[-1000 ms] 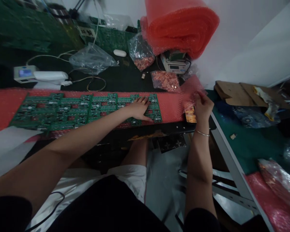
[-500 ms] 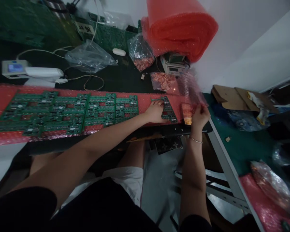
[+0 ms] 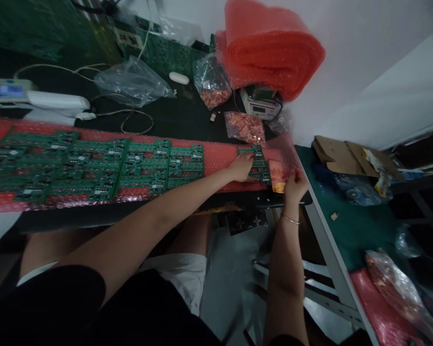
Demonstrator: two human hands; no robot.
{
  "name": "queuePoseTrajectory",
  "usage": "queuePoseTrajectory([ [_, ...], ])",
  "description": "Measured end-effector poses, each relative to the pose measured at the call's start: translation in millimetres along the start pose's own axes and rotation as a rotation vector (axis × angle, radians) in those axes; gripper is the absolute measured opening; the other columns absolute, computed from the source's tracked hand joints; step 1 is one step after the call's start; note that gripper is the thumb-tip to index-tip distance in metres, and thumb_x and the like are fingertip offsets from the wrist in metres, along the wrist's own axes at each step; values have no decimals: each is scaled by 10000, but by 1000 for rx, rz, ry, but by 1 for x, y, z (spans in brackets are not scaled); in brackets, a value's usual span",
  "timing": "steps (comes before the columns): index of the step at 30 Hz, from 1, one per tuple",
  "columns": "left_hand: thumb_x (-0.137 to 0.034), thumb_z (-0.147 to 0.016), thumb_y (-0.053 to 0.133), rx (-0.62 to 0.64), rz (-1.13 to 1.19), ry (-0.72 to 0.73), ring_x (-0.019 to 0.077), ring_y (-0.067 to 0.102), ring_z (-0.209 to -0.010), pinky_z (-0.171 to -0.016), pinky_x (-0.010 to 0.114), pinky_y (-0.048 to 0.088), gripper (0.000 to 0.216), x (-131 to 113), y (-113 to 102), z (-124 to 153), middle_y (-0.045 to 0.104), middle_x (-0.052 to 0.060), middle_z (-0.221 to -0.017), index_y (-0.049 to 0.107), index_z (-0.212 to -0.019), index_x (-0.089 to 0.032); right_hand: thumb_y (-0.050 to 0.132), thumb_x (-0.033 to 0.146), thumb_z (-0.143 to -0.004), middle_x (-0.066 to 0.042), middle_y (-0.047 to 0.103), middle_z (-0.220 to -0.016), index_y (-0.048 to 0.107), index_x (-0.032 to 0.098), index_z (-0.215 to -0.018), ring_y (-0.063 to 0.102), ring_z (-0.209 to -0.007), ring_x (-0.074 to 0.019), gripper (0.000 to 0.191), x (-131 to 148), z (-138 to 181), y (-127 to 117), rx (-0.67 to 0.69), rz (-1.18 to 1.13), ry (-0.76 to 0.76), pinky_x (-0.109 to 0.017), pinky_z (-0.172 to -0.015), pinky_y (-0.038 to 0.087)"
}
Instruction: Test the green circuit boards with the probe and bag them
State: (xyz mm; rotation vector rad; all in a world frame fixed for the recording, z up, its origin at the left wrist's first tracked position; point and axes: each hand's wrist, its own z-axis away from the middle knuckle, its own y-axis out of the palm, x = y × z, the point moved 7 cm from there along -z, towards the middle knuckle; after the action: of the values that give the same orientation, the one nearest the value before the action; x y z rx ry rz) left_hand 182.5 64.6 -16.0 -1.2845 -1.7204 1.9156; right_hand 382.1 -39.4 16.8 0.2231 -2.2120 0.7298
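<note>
Left hand (image 3: pixel 241 168): fingers spread, touching a green circuit board (image 3: pixel 261 166) near the counter's (image 3: pixel 180 115) right end. Right hand (image 3: pixel 296 185): fingers pinching red bubble wrap (image 3: pixel 219 156) by the front right corner. Other circuit boards (image 3: pixel 144 166) lined leftward along the front edge.

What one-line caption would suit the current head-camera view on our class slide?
Left hand on a green circuit board, right hand pinching the end of a red bubble-wrap strip.
</note>
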Motion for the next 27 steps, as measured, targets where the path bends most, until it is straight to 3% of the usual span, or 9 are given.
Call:
queuePoseTrajectory([
  [3, -619, -859, 784, 30, -43, -21, 408, 235, -1664, -1372, 564, 141, 945, -1, -2, 6, 325, 246, -1749, 493, -1583, -86, 531, 528, -961, -201, 813, -1043, 802, 122, -1083, 783, -987, -325, 503, 23, 12, 8, 95, 9, -85, -480, -932, 633],
  [5, -642, -904, 725, -25, -60, -138, 450, 187, -1664, -1348, 605, 167, 910, 1, -11, 17, 272, 255, -1768, 499, -1580, -76, 532, 513, -991, -196, 813, -1147, 805, 144, -1160, 780, -1092, -323, 489, 37, 22, 17, 200, 2, -183, -492, -1002, 618],
  [8, -514, -1073, 450, -105, -10, -414, 440, 402, -1545, -1251, 557, 355, 667, 11, -25, 40, 452, 276, -1653, 555, -1523, -34, 522, 452, -1028, -170, 789, -1283, 804, 187, -1227, 742, -1246, -304, 435, 53, 40, 31, 382, -26, -357, -520, -1133, 560],
  [10, -408, -1106, 309, -83, 41, -516, 406, 513, -1435, -1180, 538, 434, 590, 18, -26, 51, 571, 249, -1540, 667, -1410, -52, 517, 403, -1037, -146, 777, -1329, 806, 214, -1247, 717, -1301, -293, 404, 57, 52, 40, 489, -20, -445, -539, -1191, 520],
  [13, -351, -1103, 285, -39, 100, -540, 376, 509, -1431, -1150, 531, 474, 566, 24, -23, 56, 579, 181, -1553, 779, -1267, -128, 504, 332, -1039, -109, 770, -1358, 804, 240, -1277, 695, -1338, -286, 393, 56, 67, 54, 615, 19, -509, -547, -1213, 509],
  [17, -376, -1117, 282, -49, 118, -539, 352, 475, -1470, -1171, 528, 466, 566, 29, -20, 53, 551, 116, -1607, 797, -1253, -185, 480, 236, -1034, -58, 754, -1398, 794, 261, -1307, 659, -1387, -274, 416, 54, 85, 68, 731, 129, -562, -549, -1257, 472],
  [22, -422, -1059, 514, -102, 88, -494, 370, 469, -1464, -1186, 531, 449, 410, 27, -23, 56, 563, 150, -1574, 783, -1245, -174, 569, 347, -1041, -120, 744, -1406, 800, 217, -1286, 596, -1440, -349, 361, 55, 97, 70, 753, 214, -611, -595, -1221, 470],
  [24, -362, -1029, 580, -112, 42, -492, 371, 469, -1467, -1183, 506, 448, 413, 25, -24, 58, 545, 186, -1576, 717, -1349, -140, 564, 408, -1047, -121, 776, -1341, 820, 231, -1206, 642, -1373, -338, 350, 53, 88, 68, 723, 186, -594, -560, -1181, 502],
  [27, -317, -1024, 593, -143, -1, -510, 378, 489, -1462, -1166, 501, 445, 593, 26, -26, 62, 482, 234, -1621, 509, -1576, -117, 497, 383, -1054, -155, 811, -1187, 821, 205, -1097, 717, -1177, -319, 373, 43, 60, 65, 617, 256, -503, -543, -1137, 506],
])
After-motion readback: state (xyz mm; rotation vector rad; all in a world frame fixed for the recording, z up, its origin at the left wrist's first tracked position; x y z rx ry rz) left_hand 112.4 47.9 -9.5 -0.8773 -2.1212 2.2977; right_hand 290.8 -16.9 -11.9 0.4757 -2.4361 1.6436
